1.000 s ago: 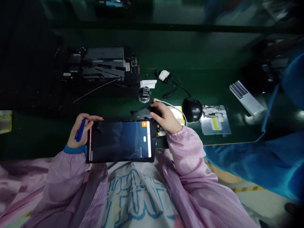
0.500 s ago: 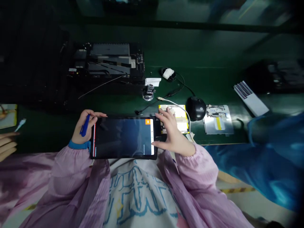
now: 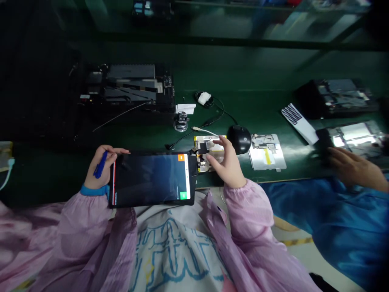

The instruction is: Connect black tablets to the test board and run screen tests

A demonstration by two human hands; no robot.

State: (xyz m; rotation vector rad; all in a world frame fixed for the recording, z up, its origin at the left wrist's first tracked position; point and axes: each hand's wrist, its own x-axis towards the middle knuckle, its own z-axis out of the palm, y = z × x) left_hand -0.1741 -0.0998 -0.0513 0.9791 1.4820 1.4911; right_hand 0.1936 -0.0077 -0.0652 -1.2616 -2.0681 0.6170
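The left hand (image 3: 95, 161) was curled around a blue pen (image 3: 101, 165), with its fingertips at the ten o'clock corner of a tablet (image 3: 148, 178). The black tablet lay face up by the near edge of the green tabletop (image 3: 258, 101). It was mostly dark, with an orange square (image 3: 181, 157) at two o'clock and a green square (image 3: 183, 196) at four. At its three o'clock, the right hand (image 3: 229, 166) was spread wide over a thin part with yellow edges (image 3: 206, 148); I could not tell if they touched. A black, round thing (image 3: 239, 139) was at that hand's one o'clock.
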